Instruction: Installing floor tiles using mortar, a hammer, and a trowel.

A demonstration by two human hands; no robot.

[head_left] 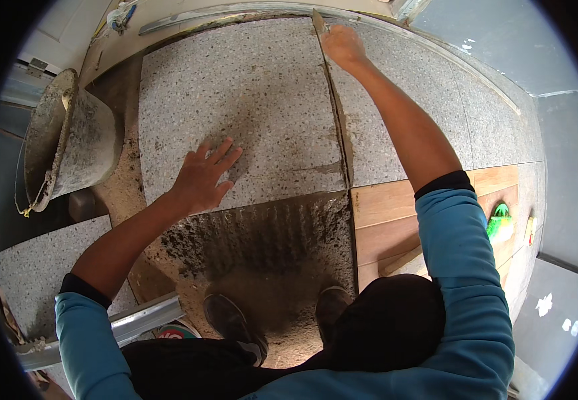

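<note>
Two hands are setting a speckled grey floor tile [249, 100]: your left hand [203, 175] is pressing flat, fingers spread, holding nothing, while your right hand [342, 45] is gripping a trowel [319, 24] in the joint [337, 113]. Next, likely careful levering to align edges.

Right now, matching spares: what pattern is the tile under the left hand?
Grey speckled tile, head view.

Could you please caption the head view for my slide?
Left hand flat on a grey speckled tile; right hand works a trowel at its joint.
</note>
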